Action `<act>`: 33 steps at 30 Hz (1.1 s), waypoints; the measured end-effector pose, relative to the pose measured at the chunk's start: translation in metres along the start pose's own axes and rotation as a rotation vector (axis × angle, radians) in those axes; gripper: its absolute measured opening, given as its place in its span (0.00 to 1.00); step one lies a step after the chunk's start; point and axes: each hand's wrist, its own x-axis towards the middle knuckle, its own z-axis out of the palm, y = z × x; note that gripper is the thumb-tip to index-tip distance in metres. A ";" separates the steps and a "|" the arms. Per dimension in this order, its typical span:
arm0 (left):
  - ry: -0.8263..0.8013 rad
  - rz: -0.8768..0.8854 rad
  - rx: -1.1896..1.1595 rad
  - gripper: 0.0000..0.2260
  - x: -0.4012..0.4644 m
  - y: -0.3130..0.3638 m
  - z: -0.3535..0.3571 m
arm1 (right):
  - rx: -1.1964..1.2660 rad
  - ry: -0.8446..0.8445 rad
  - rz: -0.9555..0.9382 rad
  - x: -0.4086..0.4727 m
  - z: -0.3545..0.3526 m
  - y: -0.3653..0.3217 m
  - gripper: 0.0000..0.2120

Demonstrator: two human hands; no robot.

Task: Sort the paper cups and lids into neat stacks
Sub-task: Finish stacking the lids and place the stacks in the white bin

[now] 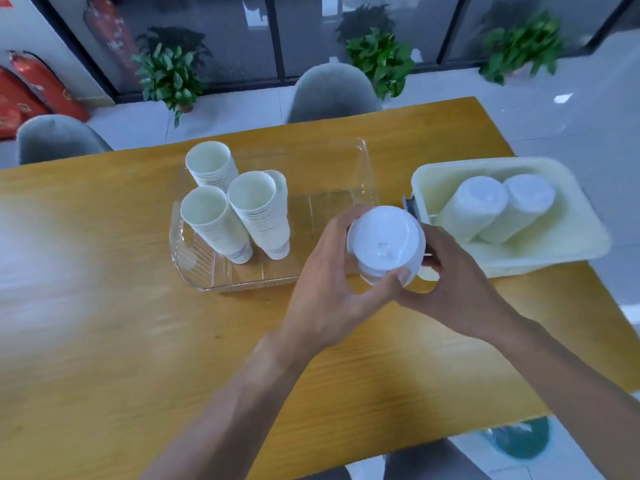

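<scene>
While both hands are raised above the wooden table [104,341], a lidded paper cup [386,244] is gripped between them, just in front of the gap between the two trays. The left hand [332,282] is wrapped round the cup's left side, with its thumb laid across the near edge of the white lid. The right hand [450,282] is curled against the cup's right side, and its fingertips are hidden behind the cup. Stacks of paper cups [239,216] are seen standing inside the clear plastic tray [194,268], grouped in its left half; four stacks are counted, the rearmost one partly concealed. Two stacks of white lids [498,206] are noted lying on their sides, touching each other, in the pale tray [571,251] to the right. Grey chairs [332,91] and potted plants [169,77] are observed beyond the far table edge.
</scene>
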 end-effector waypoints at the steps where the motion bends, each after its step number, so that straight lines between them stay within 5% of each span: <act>1: -0.004 -0.001 -0.023 0.31 0.007 0.006 0.011 | 0.009 0.009 0.001 -0.001 -0.013 0.003 0.40; 16: -0.069 -0.106 0.007 0.31 0.074 0.015 0.123 | -0.059 -0.040 0.146 0.020 -0.117 0.072 0.40; 23: -0.184 -0.210 0.402 0.30 0.094 0.005 0.132 | 0.054 -0.245 0.292 0.040 -0.128 0.090 0.36; 33: -0.470 -0.039 1.016 0.34 0.123 0.012 0.145 | -0.008 -0.506 0.346 0.069 -0.141 0.109 0.30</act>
